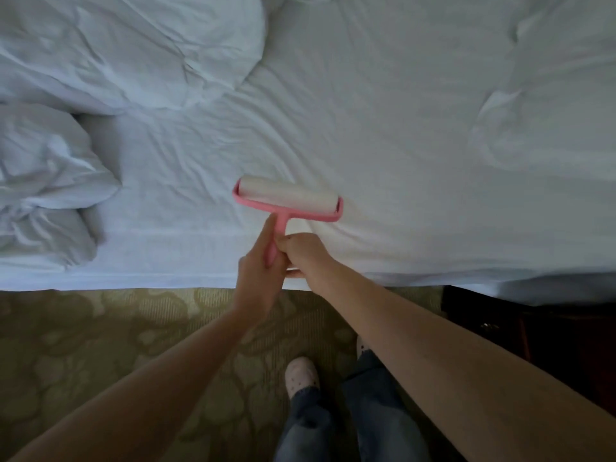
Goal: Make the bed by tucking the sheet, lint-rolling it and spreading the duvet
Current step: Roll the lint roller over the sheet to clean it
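Observation:
A pink lint roller (289,198) with a white sticky drum lies on the white sheet (366,128) near the bed's front edge. My left hand (258,271) holds its pink handle from the left, index finger stretched along it. My right hand (305,253) grips the same handle from the right, fingers curled round it. A bunched white duvet (546,121) lies on the right part of the bed. Wrinkles run across the sheet around the roller.
Two white pillows (126,48) lie at the upper left, and another bundle of white bedding (46,181) sits at the left edge. Patterned green carpet (100,345) is underfoot, with my legs and a sock. A dark piece of furniture (550,335) stands at the right.

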